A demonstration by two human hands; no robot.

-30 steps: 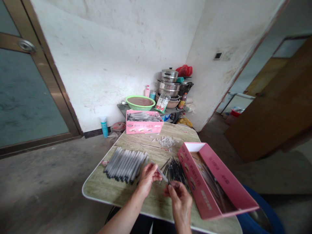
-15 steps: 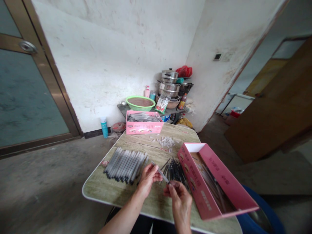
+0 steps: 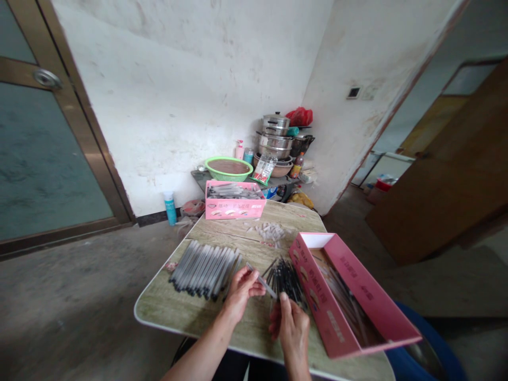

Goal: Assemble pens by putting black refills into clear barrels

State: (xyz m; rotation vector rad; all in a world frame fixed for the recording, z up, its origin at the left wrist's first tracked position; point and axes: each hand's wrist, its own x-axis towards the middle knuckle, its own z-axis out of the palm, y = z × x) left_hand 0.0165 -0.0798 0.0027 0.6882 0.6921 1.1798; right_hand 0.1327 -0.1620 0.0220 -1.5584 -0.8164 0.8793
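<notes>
My left hand (image 3: 240, 293) is closed around the upper part of a slim grey translucent pen (image 3: 265, 281), which slants down to the right. At the pen's lower end, my right hand (image 3: 291, 321) has its thumb raised and fingers curled; whatever it pinches is hidden, and its fingers are slightly blurred. Left of my hands, several grey pens with black ends (image 3: 204, 267) lie side by side in a row. Just beyond my right hand is a pile of thin black-and-clear sticks (image 3: 286, 278), possibly pen parts.
An open pink box (image 3: 329, 312) holding long thin pieces stands at the table's (image 3: 159, 312) right. Another pink box (image 3: 235, 209), full of grey pens, stands at the far edge. Small whitish pieces (image 3: 270, 231) lie between. Behind are a green basin (image 3: 228, 174) and stacked pots (image 3: 275, 140).
My right hand has shifted slightly at the pen's lower end, its thumb now pointing more upward. My left hand and the pen have hardly moved.
</notes>
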